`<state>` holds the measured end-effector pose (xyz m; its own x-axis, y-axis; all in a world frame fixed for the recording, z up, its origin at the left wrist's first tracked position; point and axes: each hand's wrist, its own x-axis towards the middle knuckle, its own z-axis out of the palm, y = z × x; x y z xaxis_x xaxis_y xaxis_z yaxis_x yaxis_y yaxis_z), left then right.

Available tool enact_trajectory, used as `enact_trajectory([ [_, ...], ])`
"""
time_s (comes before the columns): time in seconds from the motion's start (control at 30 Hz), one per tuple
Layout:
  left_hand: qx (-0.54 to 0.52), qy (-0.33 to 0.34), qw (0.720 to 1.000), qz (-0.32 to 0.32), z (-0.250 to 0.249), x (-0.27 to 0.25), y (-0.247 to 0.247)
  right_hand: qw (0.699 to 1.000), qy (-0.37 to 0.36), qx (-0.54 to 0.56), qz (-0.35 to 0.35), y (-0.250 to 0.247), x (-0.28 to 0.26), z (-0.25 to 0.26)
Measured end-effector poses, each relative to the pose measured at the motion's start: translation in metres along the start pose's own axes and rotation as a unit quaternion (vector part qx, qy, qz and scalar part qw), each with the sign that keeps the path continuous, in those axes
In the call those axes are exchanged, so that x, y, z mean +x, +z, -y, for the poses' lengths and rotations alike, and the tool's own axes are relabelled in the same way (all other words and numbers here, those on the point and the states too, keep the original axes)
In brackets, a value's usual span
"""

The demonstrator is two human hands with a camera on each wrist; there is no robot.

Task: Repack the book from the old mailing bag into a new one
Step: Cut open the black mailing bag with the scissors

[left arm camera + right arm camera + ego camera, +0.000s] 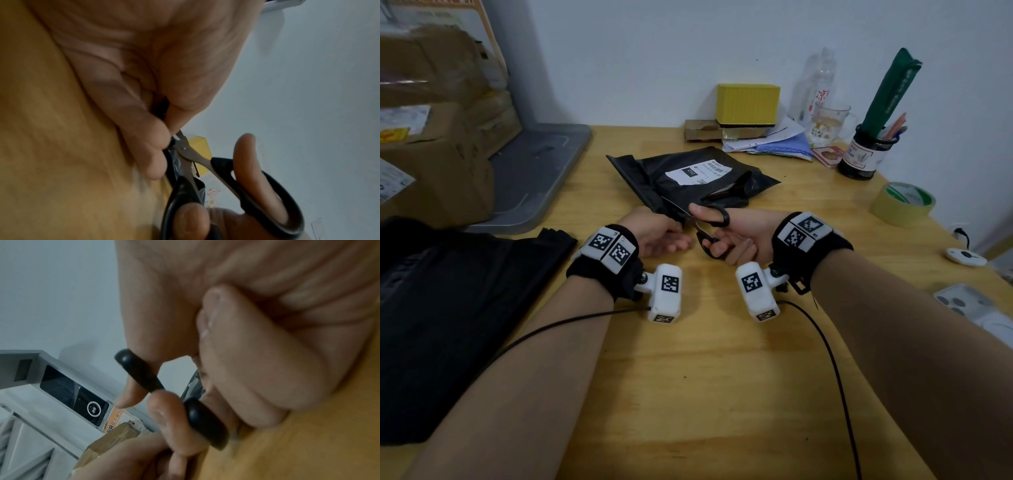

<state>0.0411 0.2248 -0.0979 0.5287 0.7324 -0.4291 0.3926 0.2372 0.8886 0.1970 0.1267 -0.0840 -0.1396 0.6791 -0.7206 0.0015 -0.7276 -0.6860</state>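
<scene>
The old black mailing bag, with a white label on top, lies on the wooden table just beyond both hands; the book inside is hidden. My left hand pinches the bag's near edge between thumb and fingers. My right hand holds black-handled scissors, thumb and fingers through the loops. In the left wrist view the steel blades meet the black plastic right beside my left fingertips. A flat stack of new black bags lies at the left.
Cardboard boxes and a grey tray sit at the left. Along the back stand a yellow box, papers, a glass mug and a pen jar. A tape roll lies at the right.
</scene>
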Motion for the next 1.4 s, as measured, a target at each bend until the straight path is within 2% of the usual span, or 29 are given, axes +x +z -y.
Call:
enact_trajectory([
  [0.7, 0.027, -0.022, 0.999, 0.022, 0.000, 0.001, -0.003, 0.999, -0.002, -0.022, -0.043, 0.003, 0.015, 0.010],
  [1.13, 0.027, -0.034, 0.998, 0.033, 0.000, 0.000, -0.006, 1.000, -0.007, -0.012, -0.023, 0.004, 0.016, 0.013],
  [1.4, 0.016, -0.028, 0.998, 0.049, 0.001, -0.001, -0.008, 0.998, -0.012, -0.038, -0.050, 0.010, 0.019, 0.016],
])
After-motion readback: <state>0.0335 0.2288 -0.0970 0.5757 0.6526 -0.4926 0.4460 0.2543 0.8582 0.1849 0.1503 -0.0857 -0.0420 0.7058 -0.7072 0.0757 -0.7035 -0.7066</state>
